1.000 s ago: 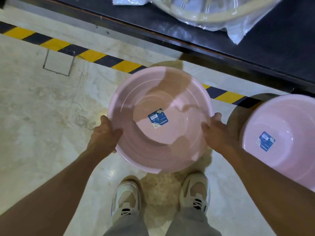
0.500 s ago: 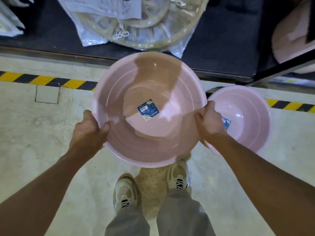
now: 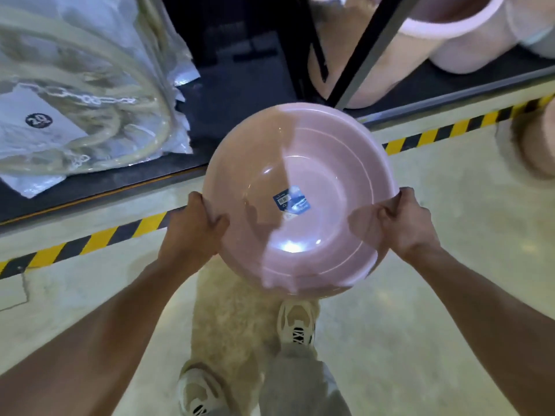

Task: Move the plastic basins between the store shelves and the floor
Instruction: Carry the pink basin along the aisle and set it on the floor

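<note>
Basin carried forward since the earlier frame: it now overlaps the shelf's front edge, and the second basin has shifted to the far right of the view.

The pink basin (image 3: 300, 199) is held off the floor (image 3: 420, 295), opening upward, its far rim over the front edge of the dark bottom shelf (image 3: 234, 94) and the striped tape (image 3: 99, 238). A blue label (image 3: 292, 202) sits on its inside bottom. The left hand (image 3: 195, 229) is closed on the left rim, thumb inside the wall. The right hand (image 3: 405, 223) is closed on the right rim, fingers curled over the edge. A bagged cream rack (image 3: 75, 100) lies at the shelf's left end. A black post (image 3: 363, 52) stands behind the basin; pink basins (image 3: 450, 40) rest on the shelf to its right. The second basin (image 3: 534, 145), blurred, sits on the floor at the right edge of the view. Two shoes (image 3: 295, 325) stand below the held basin.
</note>
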`<state>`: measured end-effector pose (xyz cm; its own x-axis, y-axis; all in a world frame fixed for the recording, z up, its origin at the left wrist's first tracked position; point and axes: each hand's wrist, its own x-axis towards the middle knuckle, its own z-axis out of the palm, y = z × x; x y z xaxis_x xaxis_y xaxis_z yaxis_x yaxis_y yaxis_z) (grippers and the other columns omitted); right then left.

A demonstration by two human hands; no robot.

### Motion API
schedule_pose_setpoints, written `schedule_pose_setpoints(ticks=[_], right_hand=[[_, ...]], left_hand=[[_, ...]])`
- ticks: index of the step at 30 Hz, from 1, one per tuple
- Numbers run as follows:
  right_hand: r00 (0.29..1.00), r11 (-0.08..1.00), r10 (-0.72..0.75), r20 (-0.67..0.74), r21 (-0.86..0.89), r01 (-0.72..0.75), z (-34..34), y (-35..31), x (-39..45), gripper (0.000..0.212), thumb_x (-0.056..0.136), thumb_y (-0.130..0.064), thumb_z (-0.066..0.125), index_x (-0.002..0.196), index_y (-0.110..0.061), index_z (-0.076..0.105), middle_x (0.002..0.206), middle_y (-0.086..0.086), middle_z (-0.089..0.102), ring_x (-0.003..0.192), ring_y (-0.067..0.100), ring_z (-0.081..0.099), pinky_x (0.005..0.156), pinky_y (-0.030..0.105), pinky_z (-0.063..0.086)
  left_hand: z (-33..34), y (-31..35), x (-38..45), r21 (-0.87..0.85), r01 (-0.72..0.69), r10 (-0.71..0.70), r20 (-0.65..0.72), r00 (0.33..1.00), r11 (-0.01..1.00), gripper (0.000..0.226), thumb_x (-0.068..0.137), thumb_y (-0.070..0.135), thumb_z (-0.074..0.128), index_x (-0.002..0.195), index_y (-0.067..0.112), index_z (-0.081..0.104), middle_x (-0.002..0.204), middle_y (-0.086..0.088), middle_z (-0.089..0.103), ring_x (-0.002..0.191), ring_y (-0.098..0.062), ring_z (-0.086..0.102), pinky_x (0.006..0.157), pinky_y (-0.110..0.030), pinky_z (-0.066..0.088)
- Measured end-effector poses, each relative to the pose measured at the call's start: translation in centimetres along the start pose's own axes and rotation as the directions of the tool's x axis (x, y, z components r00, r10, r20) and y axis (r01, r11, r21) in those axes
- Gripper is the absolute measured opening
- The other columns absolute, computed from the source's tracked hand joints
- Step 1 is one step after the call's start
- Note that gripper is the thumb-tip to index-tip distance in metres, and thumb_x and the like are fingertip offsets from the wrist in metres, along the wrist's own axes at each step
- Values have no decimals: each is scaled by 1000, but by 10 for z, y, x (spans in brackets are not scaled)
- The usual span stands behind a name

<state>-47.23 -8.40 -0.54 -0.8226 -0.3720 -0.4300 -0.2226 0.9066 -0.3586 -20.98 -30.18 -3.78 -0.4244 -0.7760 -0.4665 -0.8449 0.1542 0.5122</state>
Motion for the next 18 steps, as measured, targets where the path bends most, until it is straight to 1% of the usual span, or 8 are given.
schedule_pose_setpoints(ticks=[2, 4, 6, 8, 10, 12, 15, 18], right_hand=[[998, 998, 58, -27, 3, -58, -10, 28, 10, 18, 92, -24, 51, 101, -15, 39, 91, 10, 54, 78, 33, 49, 64, 34, 37], [994, 995, 105, -31, 2, -105, -13, 53, 19, 20, 93, -26, 52, 104, -12, 42, 94, 12, 56, 80, 34, 51, 67, 36, 40], [990, 990, 141, -27, -4, -141, -8, 74, 29, 21, 93, -28, 53, 102, -12, 42, 96, 14, 58, 80, 34, 51, 69, 37, 41], [987, 987, 160, -26, -22, -160, 3, 91, 39, 22, 93, -30, 54, 101, -14, 41, 98, 17, 61, 83, 37, 55, 71, 39, 44], [985, 984, 171, -27, -56, -172, 18, 104, 50, 24, 92, -32, 55, 101, -15, 40, 102, 20, 62, 90, 43, 59, 73, 41, 46], [985, 981, 171, -19, -93, -172, 34, 114, 60, 25, 92, -34, 55, 99, -17, 38, 98, 19, 61, 90, 44, 60, 71, 40, 43], [988, 981, 152, -17, -124, -153, 58, 125, 77, 25, 91, -36, 55, 96, -19, 37, 86, 10, 52, 83, 41, 57, 68, 38, 38], [988, 979, 156, -8, -130, -156, 82, 134, 92, 25, 91, -36, 54, 95, -19, 36, 82, 5, 49, 73, 34, 48, 66, 37, 36]], left_hand=[[24, 25, 12, 55, -47, 46, 28, 999, 997, 38, 88, 38, 64, 94, 8, 42, 79, -17, 64, 71, -42, 68, 55, -42, 52], [47, 42, 22, 123, -94, 91, 29, 995, 988, 39, 88, 40, 65, 93, 11, 40, 70, -7, 52, 82, -44, 64, 58, -39, 40], [68, 50, 32, 149, -130, 124, 47, 991, 980, 38, 88, 39, 66, 92, 12, 39, 65, 1, 41, 85, -45, 61, 61, -39, 38], [87, 52, 43, 165, -167, 159, 61, 985, 972, 37, 88, 37, 67, 91, 10, 41, 68, -2, 45, 84, -44, 61, 62, -39, 38], [104, 46, 53, 191, -187, 180, 53, 982, 964, 37, 88, 36, 67, 89, 9, 42, 75, -8, 51, 85, -44, 61, 63, -38, 36], [118, 39, 62, 245, -182, 174, 54, 983, 952, 36, 89, 40, 66, 91, 12, 42, 83, -11, 58, 88, -42, 62, 65, -36, 37], [136, 26, 77, 283, -141, 126, 73, 989, 949, 35, 90, 45, 62, 95, 17, 42, 99, -18, 67, 93, -43, 64, 68, -40, 45], [155, 17, 92, 320, -123, 103, 80, 991, 939, 40, 90, 44, 62, 102, 9, 46, 105, -25, 67, 97, -46, 63, 74, -45, 50]])
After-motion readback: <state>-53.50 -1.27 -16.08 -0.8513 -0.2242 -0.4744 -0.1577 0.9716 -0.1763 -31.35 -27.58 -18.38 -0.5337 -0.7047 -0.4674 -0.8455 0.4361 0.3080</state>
